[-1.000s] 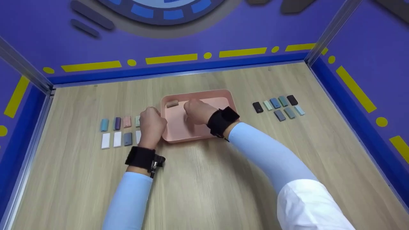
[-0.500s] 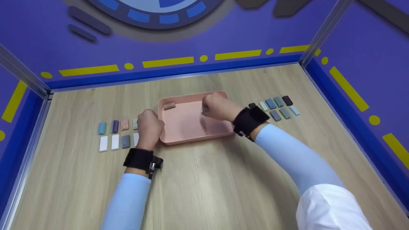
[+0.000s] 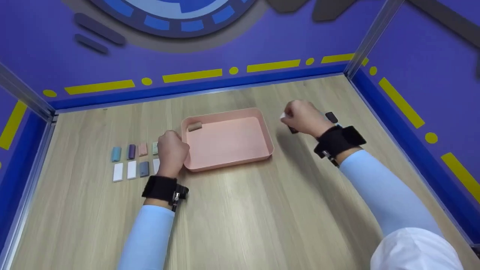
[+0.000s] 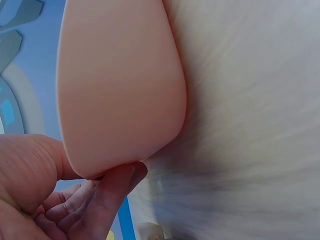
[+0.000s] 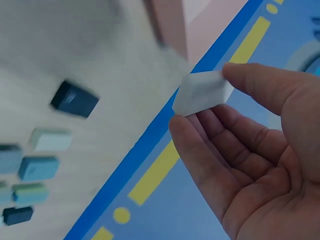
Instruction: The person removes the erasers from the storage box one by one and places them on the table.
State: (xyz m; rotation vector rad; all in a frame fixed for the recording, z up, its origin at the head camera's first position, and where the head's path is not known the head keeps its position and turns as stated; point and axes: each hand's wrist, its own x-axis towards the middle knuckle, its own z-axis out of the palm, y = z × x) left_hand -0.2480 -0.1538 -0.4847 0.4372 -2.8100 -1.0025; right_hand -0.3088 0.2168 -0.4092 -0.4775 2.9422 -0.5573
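Observation:
My left hand point(image 3: 172, 152) grips the left side of a shallow pink tray point(image 3: 228, 138). In the left wrist view the thumb and fingers pinch a corner of the tray wall point(image 4: 122, 90). Inside the tray, at its back left corner, lies a small brown block point(image 3: 195, 126). To the right of the tray my right hand point(image 3: 305, 118) pinches a small white eraser-like block point(image 5: 202, 92) between thumb and fingertips, held up above the table. Under and behind this hand is a group of small blocks, among them a black one point(image 5: 75, 100) and a pale green one point(image 5: 51, 140).
Left of the tray, two rows of small blocks stand on the wooden table, including a turquoise point(image 3: 116, 154), a purple point(image 3: 131, 151), a pink point(image 3: 143, 149) and a white one point(image 3: 117, 172). The left hand partly covers the rows. Blue-purple walls point(image 3: 210, 48) enclose the table.
My right hand has moved from over the tray rightward, out past its right side to above the right-hand blocks, carrying the white block. The left hand keeps its hold on the tray.

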